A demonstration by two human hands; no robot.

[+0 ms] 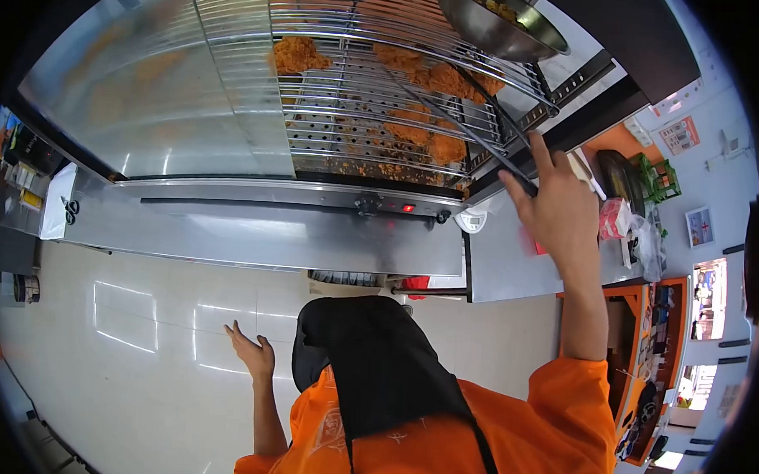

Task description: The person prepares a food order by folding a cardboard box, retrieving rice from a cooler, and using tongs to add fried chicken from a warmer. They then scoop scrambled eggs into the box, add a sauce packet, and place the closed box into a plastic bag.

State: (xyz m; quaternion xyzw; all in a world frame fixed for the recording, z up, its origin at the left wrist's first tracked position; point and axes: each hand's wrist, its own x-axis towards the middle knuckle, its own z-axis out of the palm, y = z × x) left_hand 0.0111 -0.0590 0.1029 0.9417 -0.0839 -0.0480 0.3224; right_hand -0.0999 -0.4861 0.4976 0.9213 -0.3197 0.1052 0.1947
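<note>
My right hand (556, 201) is closed on a pair of dark metal tongs (475, 136) and reaches in at the right side of a heated display cabinet. The tongs' arms are spread apart over the wire racks, their far ends among pieces of fried chicken (448, 81) on the right. Another fried piece (300, 56) lies farther left on the rack, beside the glass sliding door (176, 88). Lower down, more fried pieces (417, 130) show through the wires. My left hand (252, 352) hangs low over the floor, fingers spread, holding nothing.
A steel bowl (504, 28) with food sits at the cabinet's upper right. Below the cabinet runs a steel counter (312, 239), with scissors (70, 210) at its left end. A white kitchen scale (472, 221), a green basket (657, 180) and plastic bags (647, 246) stand to the right.
</note>
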